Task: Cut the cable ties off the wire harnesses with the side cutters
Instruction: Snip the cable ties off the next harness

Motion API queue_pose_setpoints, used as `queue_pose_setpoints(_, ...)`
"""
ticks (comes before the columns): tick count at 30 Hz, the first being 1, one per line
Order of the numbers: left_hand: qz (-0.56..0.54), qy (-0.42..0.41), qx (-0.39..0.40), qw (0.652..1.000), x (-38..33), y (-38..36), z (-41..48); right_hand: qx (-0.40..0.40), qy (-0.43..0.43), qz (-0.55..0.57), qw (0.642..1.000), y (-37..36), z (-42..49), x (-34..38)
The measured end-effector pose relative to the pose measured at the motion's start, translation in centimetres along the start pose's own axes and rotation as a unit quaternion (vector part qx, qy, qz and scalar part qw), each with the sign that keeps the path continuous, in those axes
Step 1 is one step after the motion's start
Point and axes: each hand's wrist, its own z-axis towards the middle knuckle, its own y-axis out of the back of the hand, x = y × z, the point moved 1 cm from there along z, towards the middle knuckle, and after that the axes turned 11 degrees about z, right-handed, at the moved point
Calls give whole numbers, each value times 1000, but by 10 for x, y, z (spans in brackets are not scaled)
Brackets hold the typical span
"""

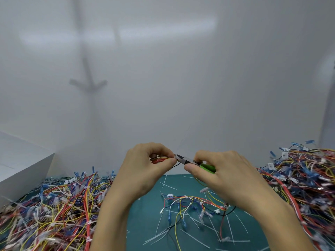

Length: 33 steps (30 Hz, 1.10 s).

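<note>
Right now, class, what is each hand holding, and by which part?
The left hand pinches a wire harness by its bundled wires; the right hand holds the side cutters by their green handles.

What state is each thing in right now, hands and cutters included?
left hand: pinching the held harness, above the mat.
right hand: gripping the side cutters.
side cutters: nose at the held harness; jaws unclear.
loose harness: lying on the mat.
cut ties: scattered on the mat.
left pile: heaped, tangled.
right pile: heaped, tangled.
</note>
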Motion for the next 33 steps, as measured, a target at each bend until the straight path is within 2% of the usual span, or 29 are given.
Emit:
queue_pose_setpoints(14,48,-28,-13,998,0,0,0,18,-21,-2,1000,0,0,0)
queue_pose_setpoints(33,50,-62,-26,997,-2,-2,1,25,-23,5,999,-1,1,-2)
